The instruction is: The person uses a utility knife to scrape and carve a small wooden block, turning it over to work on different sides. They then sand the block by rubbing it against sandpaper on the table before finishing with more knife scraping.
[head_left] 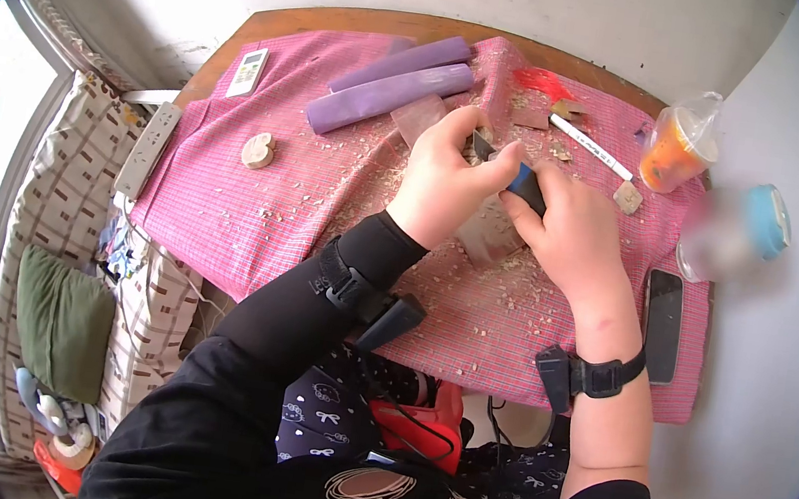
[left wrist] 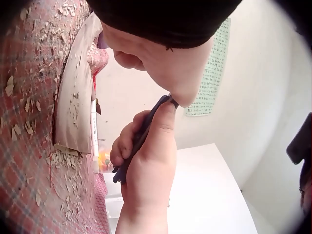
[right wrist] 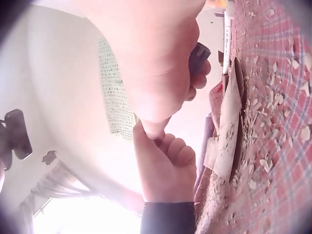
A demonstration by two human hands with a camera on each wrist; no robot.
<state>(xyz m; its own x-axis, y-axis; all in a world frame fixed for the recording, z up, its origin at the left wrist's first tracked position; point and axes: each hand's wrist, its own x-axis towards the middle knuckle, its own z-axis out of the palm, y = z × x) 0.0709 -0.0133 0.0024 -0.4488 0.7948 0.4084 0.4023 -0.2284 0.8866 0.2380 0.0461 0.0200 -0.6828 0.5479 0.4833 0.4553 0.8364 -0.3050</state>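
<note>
Right fingers (left wrist: 125, 142) clamp the blue-and-black tool (head_left: 527, 188), angled toward curled left fingers (right wrist: 181, 152), their hold hidden.

Blue-lidded cup (head_left: 737, 229) is blurred & wall sheet (left wrist: 215, 73) txt unreadable

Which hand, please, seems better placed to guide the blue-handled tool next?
Probably the right hand: it already grips the blue-handled tool, whereas the left hand is by the tool's other end.

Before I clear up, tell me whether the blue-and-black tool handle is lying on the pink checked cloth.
No: the right hand grips the handle above the cloth.
</note>
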